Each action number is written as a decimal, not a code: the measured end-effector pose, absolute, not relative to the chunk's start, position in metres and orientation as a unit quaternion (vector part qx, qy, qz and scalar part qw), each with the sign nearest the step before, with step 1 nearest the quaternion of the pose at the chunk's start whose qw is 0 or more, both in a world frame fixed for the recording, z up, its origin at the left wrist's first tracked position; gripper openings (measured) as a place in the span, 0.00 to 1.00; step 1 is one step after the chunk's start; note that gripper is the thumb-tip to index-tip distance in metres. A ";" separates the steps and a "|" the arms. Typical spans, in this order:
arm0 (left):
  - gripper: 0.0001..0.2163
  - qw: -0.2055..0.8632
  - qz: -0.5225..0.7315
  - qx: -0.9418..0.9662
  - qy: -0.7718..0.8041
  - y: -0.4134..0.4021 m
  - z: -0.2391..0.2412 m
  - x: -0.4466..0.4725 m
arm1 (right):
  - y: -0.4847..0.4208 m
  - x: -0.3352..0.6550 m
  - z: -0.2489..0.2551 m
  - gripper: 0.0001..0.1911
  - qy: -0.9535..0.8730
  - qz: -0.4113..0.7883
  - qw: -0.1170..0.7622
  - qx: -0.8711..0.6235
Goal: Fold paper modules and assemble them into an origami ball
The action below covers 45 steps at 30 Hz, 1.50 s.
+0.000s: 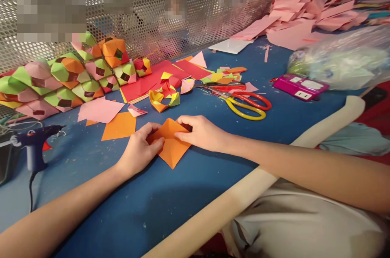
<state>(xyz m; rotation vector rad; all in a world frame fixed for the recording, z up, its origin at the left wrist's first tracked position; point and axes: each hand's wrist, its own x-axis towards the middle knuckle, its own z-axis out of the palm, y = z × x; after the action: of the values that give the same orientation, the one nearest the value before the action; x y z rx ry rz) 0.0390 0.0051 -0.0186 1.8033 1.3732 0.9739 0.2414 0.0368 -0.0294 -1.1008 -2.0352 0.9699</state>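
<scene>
Between my two hands is an orange paper square [173, 149] with crease lines, turned so one corner points at me. My left hand [140, 149] pinches its left corner, thumb on top. The right corner is pinched by my right hand [202, 133], with the fingers partly under the sheet. Just beyond lie a flat orange sheet [119, 126], a pink sheet [101, 110] and a small folded pink piece [137, 110]. A partly joined ring of folded yellow, red and green paper [164, 97] sits behind my hands.
Scissors [248, 103] with red and yellow handles lie right of centre. A glue gun [35, 144] stands at left. Folded paper balls [68, 71] are stacked against the perforated metal screen [201, 6]. Pink paper [298, 18], a purple box [300, 86] and a plastic bag [344, 61] occupy the right.
</scene>
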 end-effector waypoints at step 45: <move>0.18 0.492 0.487 0.525 0.495 -0.002 -0.017 0.043 | 0.031 0.236 -0.028 0.09 -0.631 0.530 0.398 -0.403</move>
<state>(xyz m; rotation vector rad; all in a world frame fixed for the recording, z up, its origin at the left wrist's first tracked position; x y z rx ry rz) 0.0432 -0.0024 -0.0167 1.2743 1.2017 1.1827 0.2356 0.0313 -0.0280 -1.0214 -1.5983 1.3425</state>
